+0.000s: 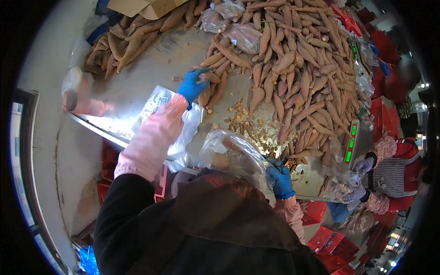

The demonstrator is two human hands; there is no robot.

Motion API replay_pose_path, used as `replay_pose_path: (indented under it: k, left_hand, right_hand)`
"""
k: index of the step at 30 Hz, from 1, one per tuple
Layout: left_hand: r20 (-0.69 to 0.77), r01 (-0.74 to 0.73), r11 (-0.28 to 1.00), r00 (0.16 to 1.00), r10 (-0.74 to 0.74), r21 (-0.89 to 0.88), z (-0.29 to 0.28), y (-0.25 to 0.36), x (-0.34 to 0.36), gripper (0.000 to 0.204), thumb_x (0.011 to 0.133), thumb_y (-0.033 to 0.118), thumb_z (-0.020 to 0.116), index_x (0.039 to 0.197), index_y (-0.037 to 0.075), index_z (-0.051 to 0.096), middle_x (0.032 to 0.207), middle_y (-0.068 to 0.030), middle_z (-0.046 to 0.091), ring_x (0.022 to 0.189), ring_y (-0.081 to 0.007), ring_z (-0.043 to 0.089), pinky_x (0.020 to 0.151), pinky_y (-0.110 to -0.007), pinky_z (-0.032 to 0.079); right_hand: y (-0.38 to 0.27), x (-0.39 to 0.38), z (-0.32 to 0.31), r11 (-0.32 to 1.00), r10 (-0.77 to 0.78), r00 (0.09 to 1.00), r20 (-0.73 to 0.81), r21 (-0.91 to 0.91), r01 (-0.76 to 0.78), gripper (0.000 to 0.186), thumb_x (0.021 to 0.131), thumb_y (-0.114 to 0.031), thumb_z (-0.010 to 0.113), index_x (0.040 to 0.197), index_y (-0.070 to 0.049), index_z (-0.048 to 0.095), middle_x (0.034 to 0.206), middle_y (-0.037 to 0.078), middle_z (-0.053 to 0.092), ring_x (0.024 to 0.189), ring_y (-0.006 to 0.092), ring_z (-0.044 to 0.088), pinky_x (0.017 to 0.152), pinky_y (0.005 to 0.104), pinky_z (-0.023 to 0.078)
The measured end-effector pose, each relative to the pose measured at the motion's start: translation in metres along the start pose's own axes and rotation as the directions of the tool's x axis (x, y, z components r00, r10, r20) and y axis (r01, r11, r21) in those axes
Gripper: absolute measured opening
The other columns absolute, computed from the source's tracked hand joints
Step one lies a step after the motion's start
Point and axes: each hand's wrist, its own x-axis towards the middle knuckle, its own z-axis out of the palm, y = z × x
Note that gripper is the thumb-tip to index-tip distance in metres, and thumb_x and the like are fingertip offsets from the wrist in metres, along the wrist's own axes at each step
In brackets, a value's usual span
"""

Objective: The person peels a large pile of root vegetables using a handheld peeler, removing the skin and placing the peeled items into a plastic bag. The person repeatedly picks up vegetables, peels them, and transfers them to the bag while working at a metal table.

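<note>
My left hand, in a blue glove, reaches over the metal table with thumb and fingers apart. Between and just beyond its fingertips lies a sweet potato; whether they touch it I cannot tell. A few more sweet potatoes lie beside it. My right hand, also gloved in blue, is closed on the edge of a clear plastic bag at the near side of the table. Brownish shapes show through the bag. Flat silvery-white plastic bags lie under my left forearm.
A large heap of sweet potatoes covers the table's right side. Broken ends and peelings are scattered before it. A scale with green displays stands at right, near a co-worker's gloved hands. Red crates stand below the table.
</note>
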Motion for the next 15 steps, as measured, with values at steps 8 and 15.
replay_pose_path:
  k: [8, 15]
  left_hand:
    - [0.35, -0.006, 0.971, 0.933, -0.081, 0.24, 0.076, 0.003, 0.005, 0.043, 0.066, 0.027, 0.07, 0.105, 0.013, 0.061, 0.115, -0.0233, 0.048, 0.101, -0.0396, 0.049, 0.089, -0.042, 0.041]
    - [0.465, -0.218, 0.903, 0.885, 0.023, 0.37, 0.087, 0.05, 0.052, 0.039, 0.073, 0.017, 0.06, 0.111, 0.011, 0.058, 0.121, -0.0159, 0.049, 0.106, -0.0364, 0.049, 0.088, -0.041, 0.043]
  right_hand:
    - [0.012, 0.015, 0.002, 0.992, 0.04, 0.995, -0.093, 0.121, -0.029, 0.022, 0.081, -0.006, 0.057, 0.102, -0.001, 0.06, 0.083, 0.001, 0.061, 0.067, 0.0089, 0.055, 0.06, 0.0217, 0.044]
    - [0.015, 0.012, -0.005, 0.988, 0.082, 0.986, -0.146, 0.138, -0.062, 0.02, 0.081, -0.008, 0.057, 0.1, 0.0, 0.061, 0.079, 0.002, 0.061, 0.066, 0.0096, 0.055, 0.059, 0.0224, 0.044]
